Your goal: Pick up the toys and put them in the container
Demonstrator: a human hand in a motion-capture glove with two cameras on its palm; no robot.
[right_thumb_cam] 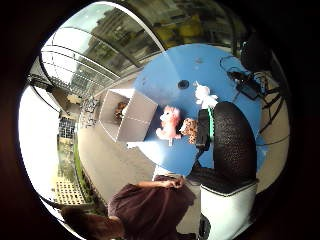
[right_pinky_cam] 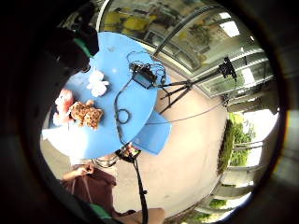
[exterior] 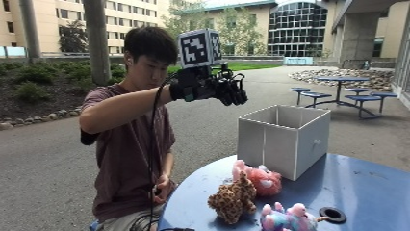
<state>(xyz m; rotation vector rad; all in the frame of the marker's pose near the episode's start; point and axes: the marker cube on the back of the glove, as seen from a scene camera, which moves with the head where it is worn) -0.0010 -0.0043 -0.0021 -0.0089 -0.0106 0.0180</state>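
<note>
My gloved right hand [exterior: 214, 85] is raised high in the air, to the near side of the container and well above the table. Its fingers hang loosely curled and hold nothing. The white fabric container [exterior: 285, 139] stands on the blue round table [exterior: 365, 187]. A brownish toy [right_thumb_cam: 120, 111] lies inside the container [right_thumb_cam: 131, 114]. In front of the box sit a pink plush [exterior: 261, 180], a spotted brown plush [exterior: 233, 198] and a white, pink and blue plush [exterior: 286, 219]. The palm views show the same three: pink [right_thumb_cam: 170, 122], spotted [right_thumb_cam: 189, 129], white [right_thumb_cam: 205, 95].
A round black hole [exterior: 332, 214] is set in the tabletop near the white plush. On the table's far part lies a black device [right_pinky_cam: 142, 75] with coiled cables. A tripod [right_pinky_cam: 187, 86] stands on the pavement beside the table. My bare left hand [exterior: 160, 188] rests below the table edge.
</note>
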